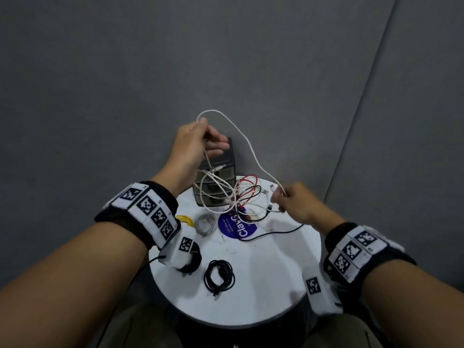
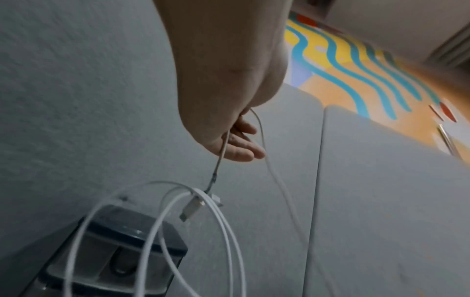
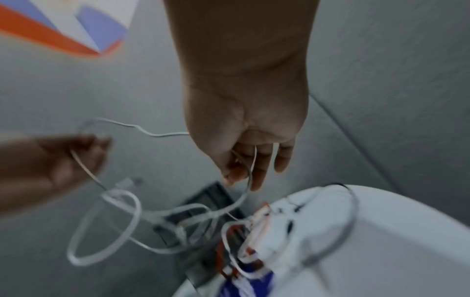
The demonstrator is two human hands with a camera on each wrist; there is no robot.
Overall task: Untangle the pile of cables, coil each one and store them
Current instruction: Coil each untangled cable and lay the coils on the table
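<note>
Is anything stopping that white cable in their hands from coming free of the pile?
Yes. The white cable, held by the left hand and right hand, still loops through the tangle of red, black and white cables beside the drawer unit.

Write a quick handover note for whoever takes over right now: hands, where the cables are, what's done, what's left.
Left hand pinches the white cable, raised; right hand holds the same cable lower, by the tangled pile on the round table.
Done: black coil, grey coil and yellow coil lie on the table.
Left: free the white cable, coil it, untangle red, black and white ones, store all, probably in the drawer unit.
</note>
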